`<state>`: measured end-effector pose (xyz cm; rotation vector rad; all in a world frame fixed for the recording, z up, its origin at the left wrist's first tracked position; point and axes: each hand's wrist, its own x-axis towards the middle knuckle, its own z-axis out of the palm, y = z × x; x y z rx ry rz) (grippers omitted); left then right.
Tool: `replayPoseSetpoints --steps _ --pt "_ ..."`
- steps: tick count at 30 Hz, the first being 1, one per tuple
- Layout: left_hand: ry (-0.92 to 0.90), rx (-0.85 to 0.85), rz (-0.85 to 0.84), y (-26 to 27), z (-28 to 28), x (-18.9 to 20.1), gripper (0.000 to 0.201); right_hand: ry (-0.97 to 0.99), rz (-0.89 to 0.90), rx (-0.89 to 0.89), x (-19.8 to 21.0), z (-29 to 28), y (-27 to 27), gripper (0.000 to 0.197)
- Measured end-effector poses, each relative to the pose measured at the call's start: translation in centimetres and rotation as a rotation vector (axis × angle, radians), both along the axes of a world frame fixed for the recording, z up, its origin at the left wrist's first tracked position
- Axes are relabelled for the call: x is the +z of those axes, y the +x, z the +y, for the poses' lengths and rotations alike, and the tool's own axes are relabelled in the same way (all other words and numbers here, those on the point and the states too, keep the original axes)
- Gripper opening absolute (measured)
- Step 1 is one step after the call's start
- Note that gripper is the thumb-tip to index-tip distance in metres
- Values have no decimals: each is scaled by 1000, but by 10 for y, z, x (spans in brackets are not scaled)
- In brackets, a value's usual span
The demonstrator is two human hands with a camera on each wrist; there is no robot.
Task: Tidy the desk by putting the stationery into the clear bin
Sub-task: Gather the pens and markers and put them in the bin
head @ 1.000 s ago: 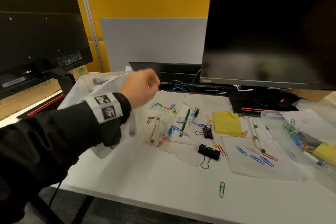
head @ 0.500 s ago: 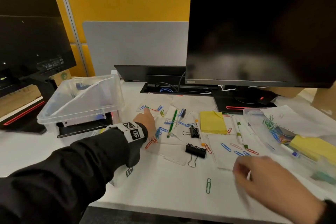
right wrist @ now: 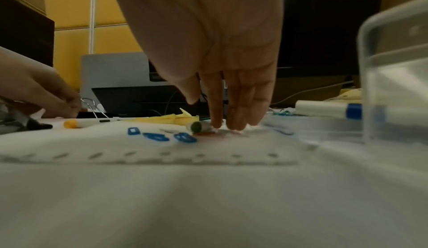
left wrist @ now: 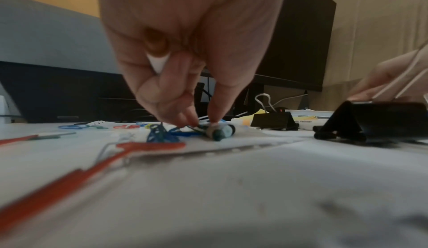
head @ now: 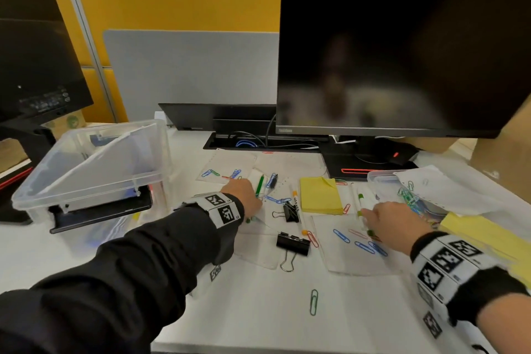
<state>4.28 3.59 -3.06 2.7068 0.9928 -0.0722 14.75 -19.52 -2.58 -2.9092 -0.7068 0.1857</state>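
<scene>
Right hand (head: 392,223) has now reached the green-capped marker (head: 361,205).

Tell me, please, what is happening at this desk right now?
A person is tidying scattered stationery. Their left hand pinches the end of a green pen lying among blue paper clips on the desk. Their right hand has its fingers straight, fingertips down beside a green-capped marker; nothing is lifted yet. Binder clips, a yellow sticky pad and loose paper sheets still lie out. The clear bin stands to the left.
</scene>
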Motion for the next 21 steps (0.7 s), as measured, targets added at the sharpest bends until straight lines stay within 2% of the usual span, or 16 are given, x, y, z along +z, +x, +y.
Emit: replayPoseSetpoints --steps 4,7,10,16,18,21 --pt "5 40 48 3 3 -1 34 25 51 13 -2 16 -4 35" --pt "0 59 55 6 6 -2 36 75 84 -47 -5 26 -1 27" --pt "20 66 88 7 8 -1 32 103 104 -60 -3 29 0 32" --pt "42 44 111 8 8 3 36 71 133 -29 -6 27 1 30" --pt "24 71 55 9 8 4 36 75 106 -43 -8 27 3 25" --pt "-43 171 -121 10 6 6 36 99 61 -102 -12 28 9 19"
